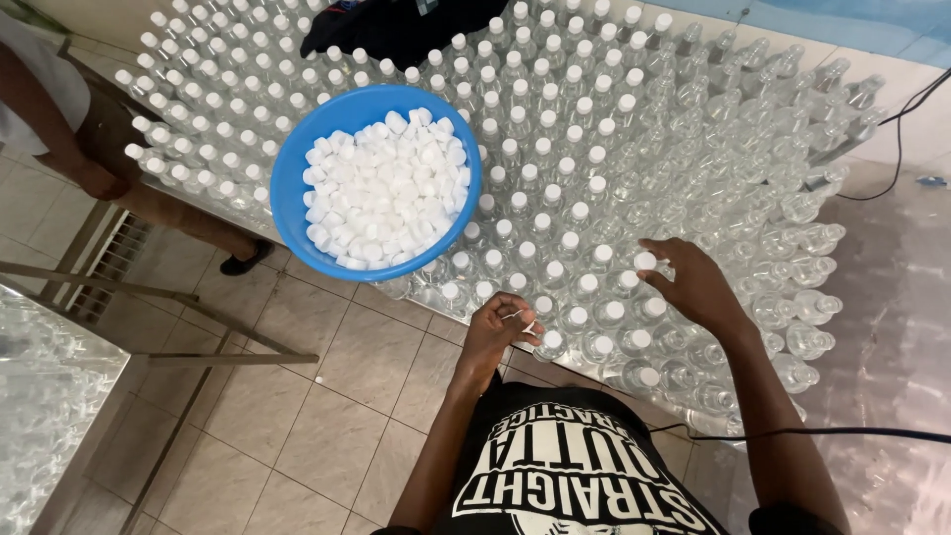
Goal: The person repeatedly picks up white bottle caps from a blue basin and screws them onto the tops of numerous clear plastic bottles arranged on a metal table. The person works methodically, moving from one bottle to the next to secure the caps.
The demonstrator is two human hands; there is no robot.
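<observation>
Clear plastic bottles (594,149) stand packed neck to neck across the whole table in front of me, most of those on the near and left side already wearing white caps, while those toward the far right edge are open-mouthed. Steel shows bare at the table's (892,327) right end, where a black cable (897,139) trails over the far edge. Resting on top of the bottles to my left is a round blue basin (297,188) heaped with loose white caps (386,188). Beyond it a black cloth (396,25) lies over the far bottles. Another person (69,119) stands at the table's left side, one arm hanging down, above the beige floor tiles (327,396). My right hand (693,282) hovers spread over the front rows, fingers fairly wide, its fingertips pinching 1 white cap (645,261) just above a bottle mouth. My left hand (495,332) sits at the near edge, fingers curled narrow around small white caps (522,321), of which only a couple peek out, so I cannot tell how many.
</observation>
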